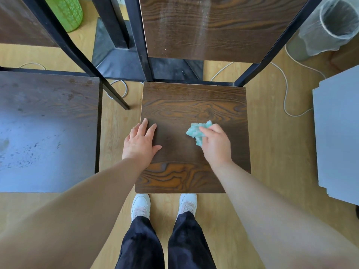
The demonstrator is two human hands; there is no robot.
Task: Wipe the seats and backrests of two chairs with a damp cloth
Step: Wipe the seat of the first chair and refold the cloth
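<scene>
A crumpled teal fluffy cloth (197, 133) sits at frame centre on the dark wood-grain square chair seat (194, 101), bunched in the curled fingers of the right hand (215, 145). The left hand (140, 141) rests flat with straight fingers at the seat's left edge. A second dark chair seat (48, 123) at frame left shows pale patches, perhaps glare.

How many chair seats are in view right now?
2. The centre seat lies directly ahead, under the left hand and right hand; the left seat runs off the frame's left edge. Others may be outside the view.
</scene>
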